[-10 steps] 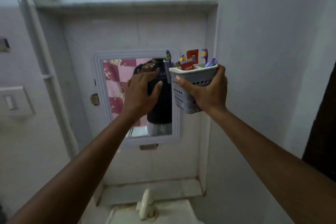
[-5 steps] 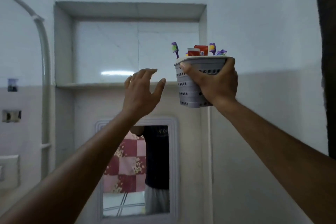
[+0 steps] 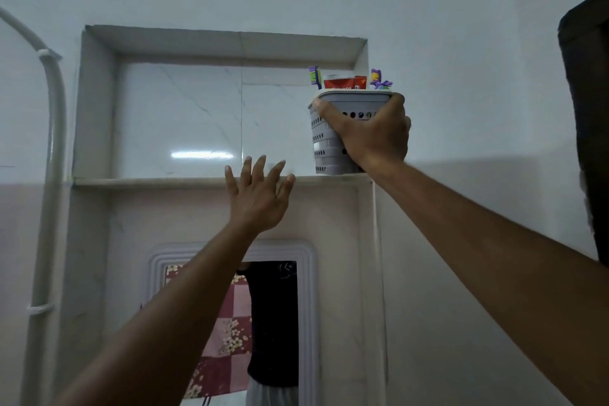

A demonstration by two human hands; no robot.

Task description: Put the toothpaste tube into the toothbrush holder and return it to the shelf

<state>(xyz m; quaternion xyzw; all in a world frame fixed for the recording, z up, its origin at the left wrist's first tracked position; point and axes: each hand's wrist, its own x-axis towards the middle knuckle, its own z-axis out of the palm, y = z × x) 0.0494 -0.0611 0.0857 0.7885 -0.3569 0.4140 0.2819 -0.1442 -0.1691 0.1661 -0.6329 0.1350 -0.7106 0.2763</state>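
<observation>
shelf (image 3: 164, 181) edge behind toothbrush holder (image 3: 324, 142)

Grey perforated toothbrush holder (image 3: 324, 142); red toothpaste tube (image 3: 344, 82); purple-green toothbrush (image 3: 314, 76).

Toothbrush holder (image 3: 324, 145) sitting at right end of shelf (image 3: 148, 181), w/ toothpaste tube (image 3: 344, 82) standing in it btwn toothbrushes (image 3: 315, 76). Right hand (image 3: 375, 135) wrapping around holder. Left hand (image 3: 258, 196) hovering before shelf edge, left of holder. Mirror (image 3: 237, 323) hanging below shelf.
</observation>
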